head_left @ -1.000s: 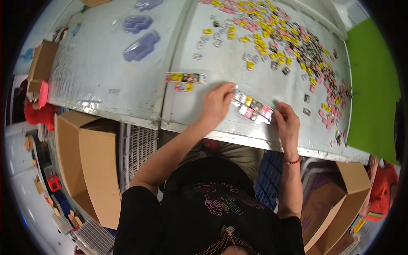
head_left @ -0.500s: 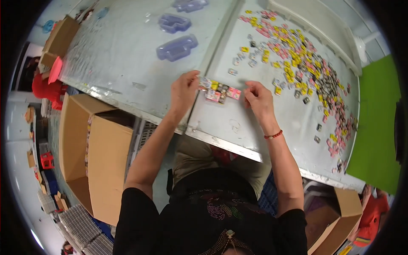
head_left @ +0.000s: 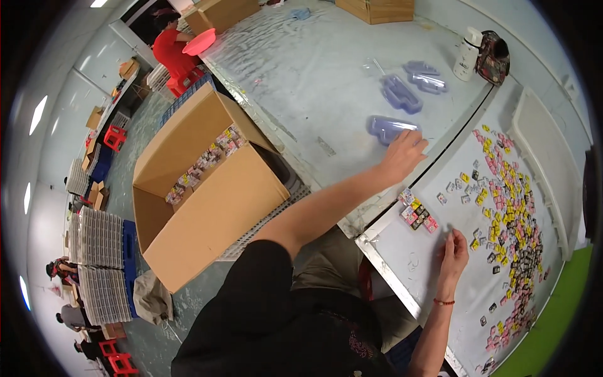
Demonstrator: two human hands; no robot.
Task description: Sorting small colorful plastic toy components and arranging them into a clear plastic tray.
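My left hand point(head_left: 405, 151) reaches far across the table to the nearest of the bluish clear plastic trays point(head_left: 384, 127). Its bent fingers close over that tray's right end and hide part of it. Two similar trays, one of them a separate tray point(head_left: 401, 94), lie just beyond. My right hand point(head_left: 456, 252) hovers low over the right-hand table, loosely curled, thumb and fingers apart with nothing seen between them. Beside its fingertips sits a tight block of small square pieces point(head_left: 418, 212) in pink, black, yellow and white.
Many loose small pieces point(head_left: 512, 220) spread across the right-hand table, edged by a white plastic rail point(head_left: 545, 157). A seam point(head_left: 453, 144) parts the two tabletops. An open cardboard box point(head_left: 213, 213) stands left of the table. A white bottle point(head_left: 467, 55) stands at the back; a person in red point(head_left: 173, 53) is far left.
My left hand has left the block of pieces and moved forward to the nearest tray. My right hand stays near the block. The view has turned leftward.
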